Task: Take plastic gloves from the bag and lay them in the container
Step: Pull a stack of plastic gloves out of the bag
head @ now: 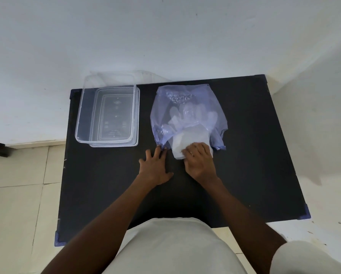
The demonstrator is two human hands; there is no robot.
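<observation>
A translucent blue plastic bag (187, 99) lies flat on the black table (254, 155), its mouth toward me. Inside it shows a stack of clear plastic gloves (191, 133), cuffs sticking out of the mouth and fingers pointing away. My right hand (199, 161) is closed on the cuff end of the gloves at the bag's mouth. My left hand (155, 169) lies flat with fingers spread, its fingertips pressing the bag's near-left corner. A clear rectangular container (80, 115) stands empty at the table's far left.
The container rests on its clear lid (137, 143), which peeks out along the right and near sides. A white wall rises just behind the table. Tiled floor lies to the left, and my lap is at the near edge.
</observation>
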